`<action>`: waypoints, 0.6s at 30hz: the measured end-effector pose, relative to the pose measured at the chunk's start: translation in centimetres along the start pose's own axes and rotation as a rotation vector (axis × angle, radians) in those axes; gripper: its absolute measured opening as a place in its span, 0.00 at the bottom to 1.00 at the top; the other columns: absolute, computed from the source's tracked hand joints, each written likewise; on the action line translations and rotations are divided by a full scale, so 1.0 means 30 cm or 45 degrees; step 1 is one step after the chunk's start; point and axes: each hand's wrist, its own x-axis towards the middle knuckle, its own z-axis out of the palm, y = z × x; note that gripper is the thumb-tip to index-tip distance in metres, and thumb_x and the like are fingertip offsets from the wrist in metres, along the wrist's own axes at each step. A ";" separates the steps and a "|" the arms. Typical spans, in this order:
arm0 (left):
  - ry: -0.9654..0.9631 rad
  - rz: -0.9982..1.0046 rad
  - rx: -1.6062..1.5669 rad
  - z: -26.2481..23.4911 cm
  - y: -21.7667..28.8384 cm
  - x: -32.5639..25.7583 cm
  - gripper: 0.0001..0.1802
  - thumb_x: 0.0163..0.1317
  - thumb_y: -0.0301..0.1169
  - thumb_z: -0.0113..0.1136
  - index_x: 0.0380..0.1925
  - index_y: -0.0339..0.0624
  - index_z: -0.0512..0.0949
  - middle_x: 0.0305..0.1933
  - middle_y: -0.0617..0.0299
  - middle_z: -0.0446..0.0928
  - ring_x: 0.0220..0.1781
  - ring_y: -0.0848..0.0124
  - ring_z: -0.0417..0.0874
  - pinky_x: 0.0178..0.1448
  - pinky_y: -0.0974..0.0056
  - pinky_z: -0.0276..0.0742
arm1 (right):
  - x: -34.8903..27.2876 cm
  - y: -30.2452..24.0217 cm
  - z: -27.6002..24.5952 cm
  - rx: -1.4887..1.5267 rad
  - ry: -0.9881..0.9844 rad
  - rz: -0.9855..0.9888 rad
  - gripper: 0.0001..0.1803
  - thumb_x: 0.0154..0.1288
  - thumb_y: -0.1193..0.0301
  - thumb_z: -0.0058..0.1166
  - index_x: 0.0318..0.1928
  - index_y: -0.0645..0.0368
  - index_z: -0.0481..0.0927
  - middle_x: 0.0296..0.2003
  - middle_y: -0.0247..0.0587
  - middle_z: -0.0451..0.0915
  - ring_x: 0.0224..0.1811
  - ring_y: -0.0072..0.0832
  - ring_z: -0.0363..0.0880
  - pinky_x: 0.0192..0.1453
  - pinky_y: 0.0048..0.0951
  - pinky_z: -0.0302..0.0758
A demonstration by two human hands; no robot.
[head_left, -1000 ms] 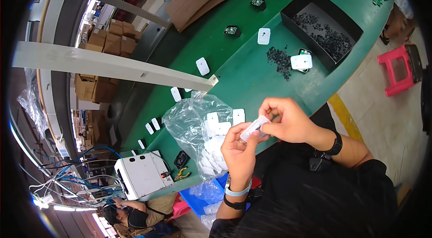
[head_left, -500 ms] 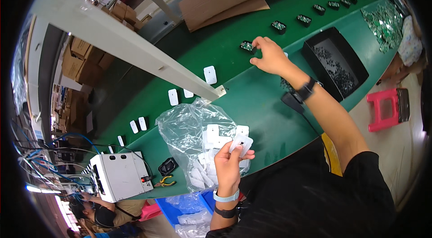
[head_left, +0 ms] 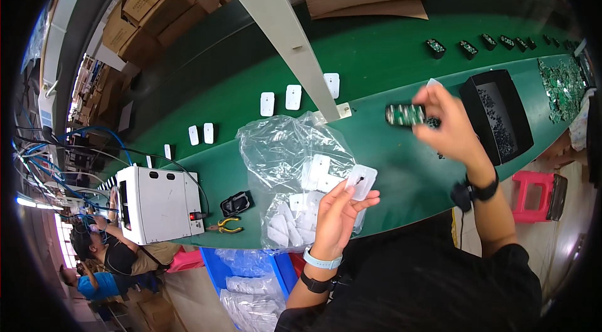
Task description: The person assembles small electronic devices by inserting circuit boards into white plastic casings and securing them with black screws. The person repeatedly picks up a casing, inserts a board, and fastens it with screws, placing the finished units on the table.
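My left hand (head_left: pixel 337 219) is closed, pinching a white plastic cover (head_left: pixel 362 182) with a small dark hole between thumb and fingers. My right hand (head_left: pixel 448 124), slightly blurred, grips one end of a black case (head_left: pixel 405 114) with a green circuit board inside. It holds the case above the green table (head_left: pixel 401 163), to the right of the white cover. Just left of my left hand, an open clear plastic bag (head_left: pixel 282 150) has several loose white covers (head_left: pixel 295 213) in and on it.
A row of black cases with boards (head_left: pixel 468 50) and several white covers (head_left: pixel 267 104) stand on the green belt (head_left: pixel 376 62). A black tray (head_left: pixel 527 125), circuit board pile (head_left: pixel 561 90), metal post (head_left: pixel 276 12), pliers (head_left: pixel 226 225) and white machine (head_left: pixel 162 203) surround the workspace.
My right hand has taken the nearest black case off the belt and brought it over the table, toward my left hand. The left hand still pinches the cover. The view has shifted.
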 end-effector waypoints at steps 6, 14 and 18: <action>-0.094 -0.116 -0.245 0.031 -0.053 0.002 0.22 0.79 0.33 0.47 0.64 0.27 0.71 0.62 0.43 0.78 0.62 0.48 0.82 0.70 0.45 0.77 | -0.292 -0.177 0.001 -0.150 -0.100 0.031 0.20 0.51 0.80 0.64 0.46 0.64 0.73 0.37 0.44 0.82 0.38 0.33 0.83 0.48 0.32 0.79; -0.209 -0.073 -0.273 0.072 -0.117 -0.053 0.25 0.78 0.30 0.50 0.71 0.30 0.65 0.72 0.47 0.70 0.72 0.52 0.73 0.79 0.48 0.65 | -0.354 -0.225 0.025 -0.147 -0.281 0.223 0.17 0.61 0.74 0.64 0.49 0.65 0.75 0.38 0.45 0.83 0.38 0.32 0.84 0.42 0.32 0.78; -0.217 0.010 -0.168 0.056 -0.156 -0.099 0.26 0.76 0.28 0.52 0.71 0.29 0.65 0.72 0.47 0.69 0.73 0.54 0.72 0.79 0.49 0.63 | -0.366 -0.226 0.063 -0.014 -0.231 0.264 0.18 0.64 0.74 0.64 0.50 0.65 0.73 0.36 0.44 0.84 0.35 0.26 0.85 0.37 0.28 0.79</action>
